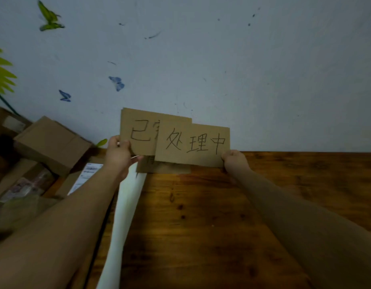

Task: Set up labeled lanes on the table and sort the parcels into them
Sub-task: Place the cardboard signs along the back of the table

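Held upright over far edge of dark-stained wooden worktop (222, 226): front brown cardboard label card (193, 142), hand-lettered in black, overlapping rear brown cardboard label card (138, 130); third brown card (165, 168) mostly hidden below. Left hand (117, 153) fingers clamped on rear card's lower-left corner; right hand (234, 160) fingers pinch front card's lower-right corner. Long white paper strip (126, 205) hangs under left hand. Pale grey wall (222, 59) w/ blue butterfly sticker (117, 82); brown cardboard parcels (51, 142) stacked at left.

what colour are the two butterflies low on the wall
Blue, both butterflies, seen best in the head view.
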{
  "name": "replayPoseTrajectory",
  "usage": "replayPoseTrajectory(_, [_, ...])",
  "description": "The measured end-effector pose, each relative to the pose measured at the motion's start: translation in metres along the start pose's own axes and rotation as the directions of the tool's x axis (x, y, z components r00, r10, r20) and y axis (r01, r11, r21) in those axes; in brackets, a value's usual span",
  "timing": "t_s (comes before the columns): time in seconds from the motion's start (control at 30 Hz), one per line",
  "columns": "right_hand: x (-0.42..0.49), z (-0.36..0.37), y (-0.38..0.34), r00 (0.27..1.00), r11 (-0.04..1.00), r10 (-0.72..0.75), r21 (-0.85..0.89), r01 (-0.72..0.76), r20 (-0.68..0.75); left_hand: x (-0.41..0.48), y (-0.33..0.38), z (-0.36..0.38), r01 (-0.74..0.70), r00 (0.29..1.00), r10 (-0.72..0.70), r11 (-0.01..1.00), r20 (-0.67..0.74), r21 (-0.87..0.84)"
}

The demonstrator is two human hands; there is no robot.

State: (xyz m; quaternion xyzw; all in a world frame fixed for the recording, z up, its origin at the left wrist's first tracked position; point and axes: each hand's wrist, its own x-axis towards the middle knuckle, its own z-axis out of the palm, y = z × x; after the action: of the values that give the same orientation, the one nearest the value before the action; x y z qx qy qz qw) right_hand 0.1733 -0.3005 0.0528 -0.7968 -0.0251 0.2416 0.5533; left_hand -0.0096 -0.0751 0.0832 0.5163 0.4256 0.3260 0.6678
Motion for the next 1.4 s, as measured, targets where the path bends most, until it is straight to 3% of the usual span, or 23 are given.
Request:
replayPoseTrajectory(0.2, [0.056,-0.085,0.023,0.990,0.975,0.020,-0.216,-0.050,-0.141,-0.001,-0.005,0.033,-0.059,0.974,0.062,0.998,-0.216,0.019])
replayPoseTrajectory(0.37, [0.108,-0.135,0.053,0.993,0.904,0.074,-0.415,-0.105,-0.090,-0.010,-0.038,0.076,-0.025,0.983,0.024,1.000,-0.180,0.001])
replayPoseTrajectory(0.43, [0.121,-0.144,0.068,0.996,0.826,0.067,-0.557,-0.086,-0.054,-0.014,-0.054,0.095,0.002,0.989,-0.001,1.000,-0.147,0.008])
replayPoseTrajectory(0.5, [0.125,-0.147,0.083,0.993,0.575,-0.029,-0.811,0.110,0.114,-0.017,-0.066,0.112,0.024,0.993,-0.021,0.999,-0.120,0.023])
replayPoseTrajectory(0.57, [0.119,-0.144,0.101,0.922,0.343,-0.035,-0.862,0.374,0.387,-0.019,-0.072,0.120,0.040,0.993,-0.038,0.999,-0.110,0.014])
replayPoseTrajectory(0.67, [0.113,-0.145,0.124,0.831,0.293,0.054,-0.804,0.518,0.554,-0.019,-0.076,0.128,0.040,0.995,-0.038,0.999,-0.097,0.024])
replayPoseTrajectory(0.77, [0.123,-0.139,0.129,0.817,0.224,0.048,-0.803,0.552,0.574,-0.021,-0.077,0.132,0.043,0.995,-0.040,0.998,-0.089,0.039])
replayPoseTrajectory(0.93, [0.140,-0.124,0.113,0.831,0.266,0.060,-0.811,0.521,0.554,-0.033,-0.081,0.135,0.035,0.996,-0.031,0.998,-0.085,0.055])
replayPoseTrajectory(1.0, [0.135,-0.116,0.102,0.853,0.303,-0.010,-0.812,0.500,0.521,-0.040,-0.081,0.135,0.041,0.996,-0.037,0.998,-0.076,0.048])
replayPoseTrajectory(1.03, [0.129,-0.111,0.094,0.861,0.377,-0.074,-0.785,0.491,0.503,-0.044,-0.080,0.135,0.048,0.997,-0.045,0.998,-0.064,0.043])
replayPoseTrajectory(1.07, [0.121,-0.105,0.083,0.875,0.533,-0.110,-0.715,0.452,0.471,-0.048,-0.079,0.135,0.055,0.998,-0.054,0.998,-0.045,0.043])
replayPoseTrajectory(1.13, [0.101,-0.097,0.062,0.900,0.846,-0.068,-0.453,0.281,0.430,-0.057,-0.076,0.139,0.076,0.997,-0.076,0.996,0.003,0.044])
replayPoseTrajectory(1.17, [0.091,-0.096,0.053,0.901,0.922,-0.043,-0.331,0.202,0.431,-0.061,-0.075,0.141,0.090,0.995,-0.091,0.995,0.027,0.040])
replayPoseTrajectory(1.27, [0.069,-0.104,0.040,0.922,0.972,-0.126,-0.138,0.188,0.366,-0.073,-0.066,0.148,0.119,0.989,-0.120,0.993,0.087,0.026])
replayPoseTrajectory(1.4, [0.049,-0.131,0.035,0.969,0.989,-0.114,-0.064,0.131,0.219,-0.089,-0.055,0.155,0.112,0.983,-0.115,0.993,0.145,0.032])
